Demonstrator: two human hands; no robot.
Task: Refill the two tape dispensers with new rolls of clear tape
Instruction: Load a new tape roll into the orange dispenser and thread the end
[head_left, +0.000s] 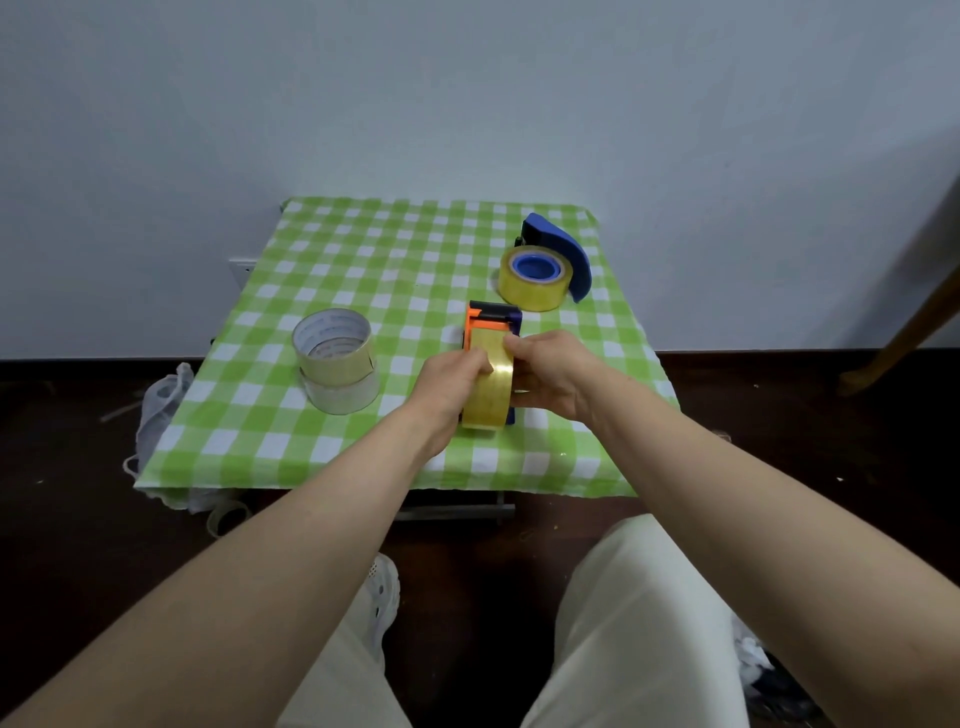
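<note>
A: Checked the left grip (449, 387) yet?
B: Checked. Found it curled round the left side of the yellow roll (488, 384), thumb pressed on the tape face.
A: And the right grip (553, 374)?
B: Same deal. Wrapped on the right side of that roll, fingertips up at its top edge. Logged both as holding the roll.
A: Placed the roll where?
B: Standing on edge in the orange dispenser (493, 319), about mid-table (363, 249), on the green-checked top. Couldn't tell whether seated fully on the hub, since hidden behind the hands.
A: Noted the other dispenser?
B: Yep. Spotted the blue dispenser (566, 249) lying on its side at the far right, with a second yellow roll (535, 291) sitting around its blue hub.
A: Tagged anything else?
B: Marked two spare rolls (335, 358) stacked at the left, slightly out of line. Also caught a white bag (161, 405) on the floor beside the table's left edge, plus a loose roll (228, 517) down by the near-left corner.
</note>
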